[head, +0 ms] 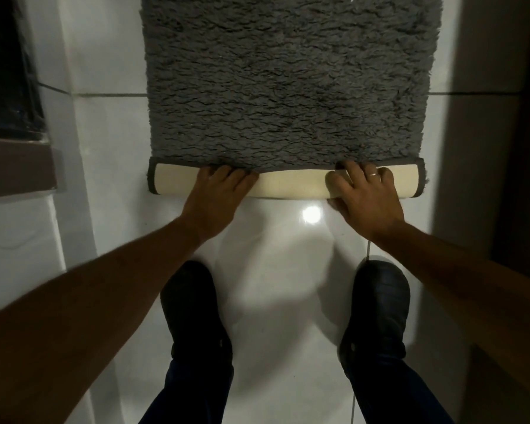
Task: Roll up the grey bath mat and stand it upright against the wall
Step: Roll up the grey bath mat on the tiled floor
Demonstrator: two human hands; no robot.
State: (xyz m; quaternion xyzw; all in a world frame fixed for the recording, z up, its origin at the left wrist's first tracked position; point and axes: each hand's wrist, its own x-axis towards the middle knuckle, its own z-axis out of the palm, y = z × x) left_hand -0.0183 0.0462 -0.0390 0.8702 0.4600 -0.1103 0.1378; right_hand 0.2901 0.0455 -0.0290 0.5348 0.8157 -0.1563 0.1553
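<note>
The grey shaggy bath mat (288,81) lies flat on the white tiled floor and runs away from me to the top of the view. Its near end is curled over into a low roll (291,185) that shows the cream underside with a grey border. My left hand (218,191) lies on the left part of the roll, fingers curled over its far side. My right hand (364,191), with a ring on one finger, grips the right part of the roll, thumb on the near side.
My two dark shoes (193,307) (377,304) stand on the glossy floor just behind the roll. A white wall (83,123) runs along the left, with a dark ledge (16,169) beside it. A shadowed wall (484,133) bounds the right side.
</note>
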